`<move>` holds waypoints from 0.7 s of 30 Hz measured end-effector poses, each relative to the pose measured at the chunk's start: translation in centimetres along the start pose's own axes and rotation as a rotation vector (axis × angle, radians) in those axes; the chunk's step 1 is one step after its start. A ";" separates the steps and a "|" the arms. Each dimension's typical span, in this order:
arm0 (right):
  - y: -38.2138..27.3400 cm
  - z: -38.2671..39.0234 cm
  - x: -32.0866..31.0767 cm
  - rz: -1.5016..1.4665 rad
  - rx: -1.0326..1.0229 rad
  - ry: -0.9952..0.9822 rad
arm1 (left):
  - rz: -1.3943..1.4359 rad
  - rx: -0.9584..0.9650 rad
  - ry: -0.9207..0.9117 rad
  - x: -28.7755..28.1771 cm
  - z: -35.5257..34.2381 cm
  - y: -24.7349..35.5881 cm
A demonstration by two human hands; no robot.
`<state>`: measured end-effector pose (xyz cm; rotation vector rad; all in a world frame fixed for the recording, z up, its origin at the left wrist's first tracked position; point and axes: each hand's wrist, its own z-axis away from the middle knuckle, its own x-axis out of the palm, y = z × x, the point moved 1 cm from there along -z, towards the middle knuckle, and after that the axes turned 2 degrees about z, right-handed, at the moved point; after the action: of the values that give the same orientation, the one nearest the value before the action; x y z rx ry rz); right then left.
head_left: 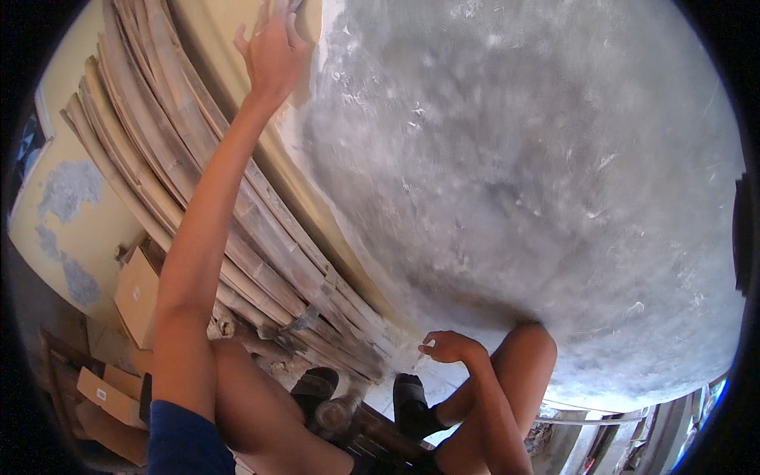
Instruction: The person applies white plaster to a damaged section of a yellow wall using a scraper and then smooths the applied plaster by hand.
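My left arm stretches up to the top edge, where my left hand [273, 54] is at the border of a grey plastered wall [507, 158] and a cream-painted strip [332, 218]. Its fingers are spread apart, and the tips run out of the picture. Low in front of the wall, beside my bent right knee, is my right hand [451, 347]. Its fingers are curled in, thumb and forefinger close together; whether anything is inside them cannot be made out.
Several long bamboo poles [170, 119] lean along the wall to the left. Cardboard boxes [136, 297] stand at the lower left. Between my dark-shod feet is a wooden piece with a round end [332, 416]. More boards [625, 443] are at the lower right.
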<state>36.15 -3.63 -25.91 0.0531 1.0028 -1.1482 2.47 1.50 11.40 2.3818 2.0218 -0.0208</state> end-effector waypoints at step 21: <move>0.9 -0.9 0.5 0.013 0.014 -0.012 | 0.090 0.027 -0.053 0.3 2.0 4.7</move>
<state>36.33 -3.12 -27.19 0.0636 0.9827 -1.1430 7.12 0.98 9.40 2.4576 1.9022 -0.1097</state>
